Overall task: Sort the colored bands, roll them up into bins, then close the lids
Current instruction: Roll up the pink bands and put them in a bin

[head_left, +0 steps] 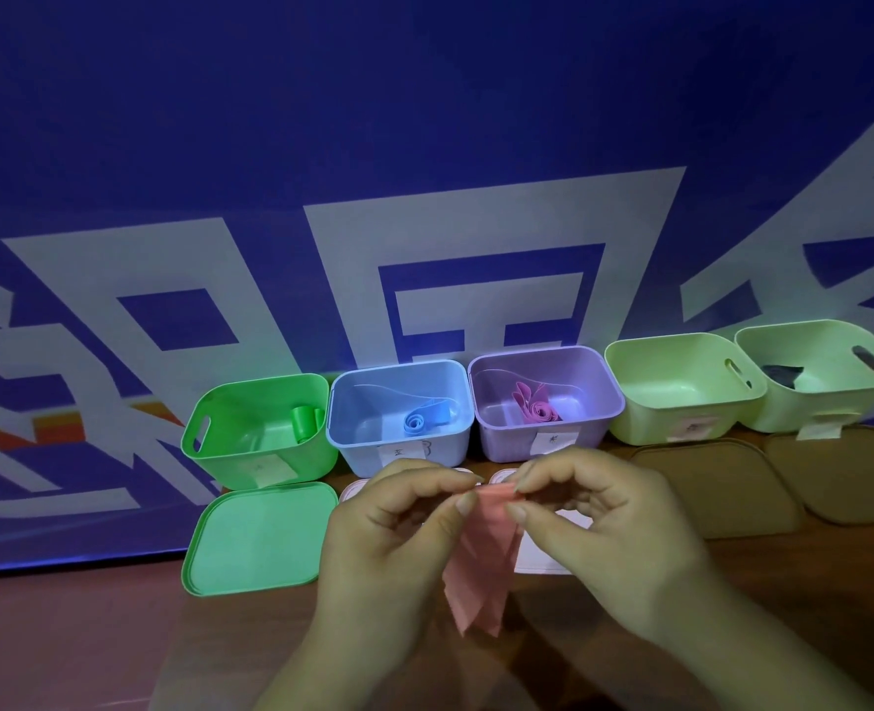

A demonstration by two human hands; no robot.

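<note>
A pink band (pixel 481 561) hangs in front of me, its top edge pinched by my left hand (pixel 399 526) and my right hand (pixel 593 520). Behind stand open bins in a row: a green bin (pixel 229 454) with a rolled green band (pixel 305 423), a blue bin (pixel 368 454) with a rolled blue band (pixel 424 418), a purple bin (pixel 506 443) with a pink-purple band (pixel 534 406), a pale green bin (pixel 645 418) that looks empty, and another pale green bin (pixel 783 413) with a dark band (pixel 783 376).
A green lid (pixel 255 536) lies flat in front of the green bin. White lids (pixel 542 556) lie partly hidden under my hands. Two brown lids (pixel 716 490) (pixel 845 474) lie before the pale green bins. A blue banner (pixel 424 146) rises behind the bins.
</note>
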